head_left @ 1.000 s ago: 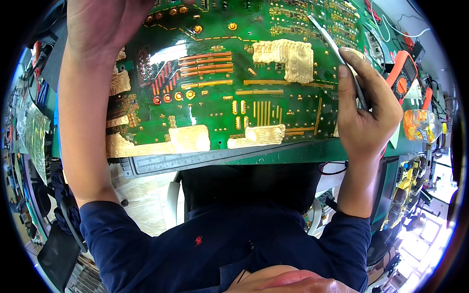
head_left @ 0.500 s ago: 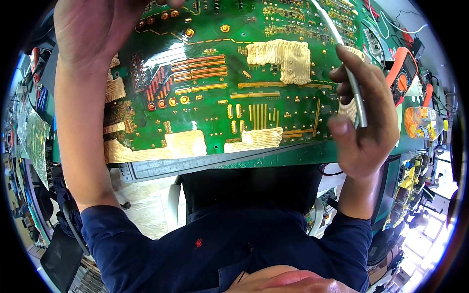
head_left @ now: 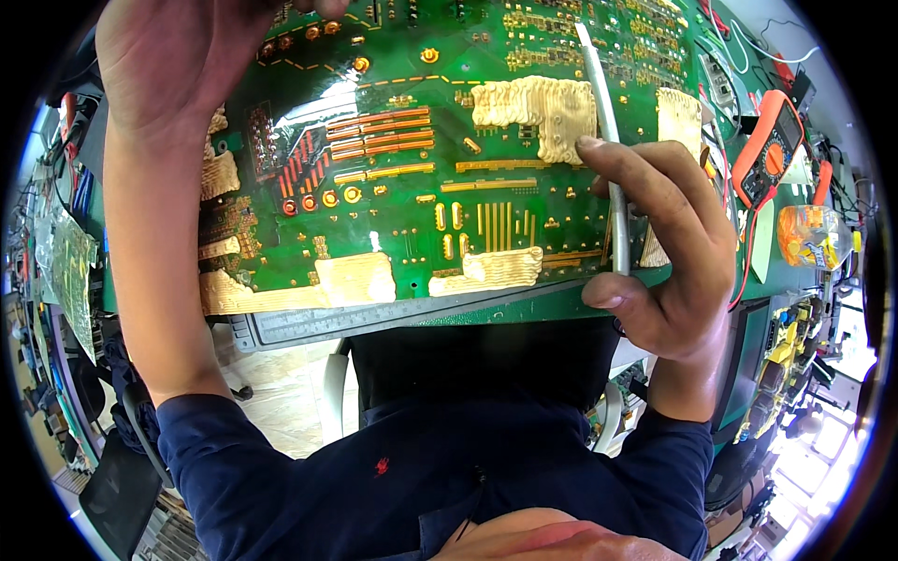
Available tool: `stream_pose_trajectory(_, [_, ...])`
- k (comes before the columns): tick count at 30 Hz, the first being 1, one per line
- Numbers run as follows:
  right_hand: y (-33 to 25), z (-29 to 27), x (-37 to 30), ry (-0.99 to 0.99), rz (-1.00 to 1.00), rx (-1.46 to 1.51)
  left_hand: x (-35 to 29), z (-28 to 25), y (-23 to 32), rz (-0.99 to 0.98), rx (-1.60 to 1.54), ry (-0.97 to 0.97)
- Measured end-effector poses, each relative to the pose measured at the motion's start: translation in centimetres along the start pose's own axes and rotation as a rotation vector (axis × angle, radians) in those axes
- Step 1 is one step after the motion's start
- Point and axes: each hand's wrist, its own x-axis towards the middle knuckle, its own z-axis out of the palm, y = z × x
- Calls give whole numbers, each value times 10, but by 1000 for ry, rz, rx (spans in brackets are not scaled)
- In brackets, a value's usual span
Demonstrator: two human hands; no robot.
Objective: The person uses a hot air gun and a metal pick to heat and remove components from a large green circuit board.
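A large green circuit board (head_left: pixel 496 224) spreads before me, with gold traces, orange-ringed holes and several patches of ridged cream-coloured coating (head_left: pixel 566 122). My right hand (head_left: pixel 678 252) is over its near right part, fingers bent around a slim silver metal rod-like tool (head_left: pixel 606 112). The tool's narrow end points to the far side, beside the large cream patch; whether it touches the board I cannot tell. My left hand (head_left: pixel 173 70) is at the board's far left, palm visible. Most of its fingers are cut off by the upper edge, and what they touch is hidden.
A grey ruler-like strip (head_left: pixel 374 321) lies along the near table edge. At right are a red multimeter (head_left: pixel 769 154) with leads, a clear plastic bottle (head_left: pixel 812 236) with an orange part, and loose cables. Another board (head_left: pixel 67 266) stands at the left; a black chair (head_left: pixel 477 365) is below.
My right hand has moved left with the silver tool, which now stands more upright in the view over the board. The multimeter shows more fully. My left hand has barely moved.
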Motion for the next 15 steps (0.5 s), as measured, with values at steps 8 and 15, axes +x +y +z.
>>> stream_pose_trajectory(8, [-1,2,3,60,2,18,0,-5,-5,-18,-5,9])
stream_pose_trajectory(15, [-1,2,5,109,-37,1,-1,2,2,-18,-47,-26])
